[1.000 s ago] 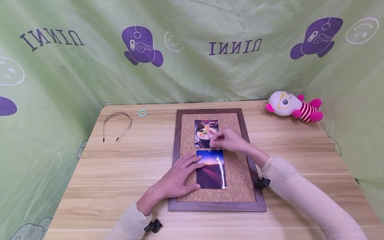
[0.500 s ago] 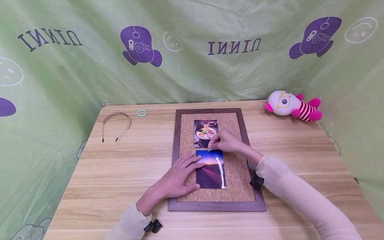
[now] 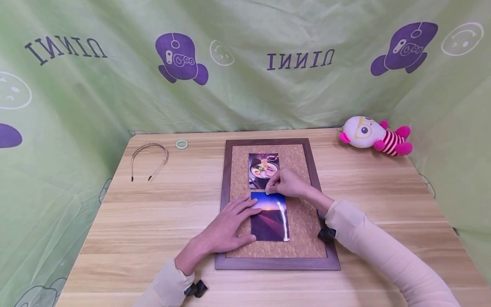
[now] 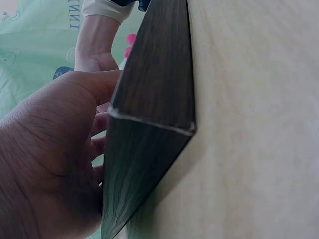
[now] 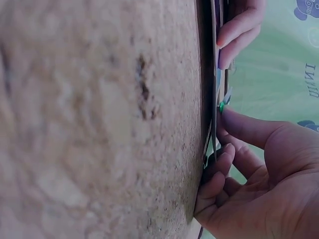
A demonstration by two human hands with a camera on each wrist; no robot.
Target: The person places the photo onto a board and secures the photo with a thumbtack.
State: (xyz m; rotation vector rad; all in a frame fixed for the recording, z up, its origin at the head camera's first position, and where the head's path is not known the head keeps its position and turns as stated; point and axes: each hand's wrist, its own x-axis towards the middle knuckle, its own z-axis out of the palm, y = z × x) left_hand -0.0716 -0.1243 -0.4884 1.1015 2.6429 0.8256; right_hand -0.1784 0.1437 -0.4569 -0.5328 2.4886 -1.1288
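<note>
A framed corkboard (image 3: pixel 303 230) lies on the table with two photos on it. The upper photo shows a ramen bowl (image 3: pixel 264 169) and carries a small red pin (image 3: pixel 262 154) at its top. Below it is a sunset photo (image 3: pixel 270 221), glossy and dark purple. My left hand (image 3: pixel 228 224) rests on this photo's left side with fingers spread. At the photo's top edge my right hand (image 3: pixel 287 183) pinches a small green push pin (image 5: pixel 222 106) between thumb and finger. The pin's tip is too small to make out.
A beaded headband (image 3: pixel 150 147) and a mint-green ring (image 3: pixel 181 144) lie at the back left of the table. A pink and white plush toy (image 3: pixel 377 135) lies at the back right. Green printed cloth (image 3: pixel 245 98) hangs round the table.
My right hand has come slightly nearer and left, from the ramen photo's lower edge to the sunset photo's top edge. The left hand stays in place.
</note>
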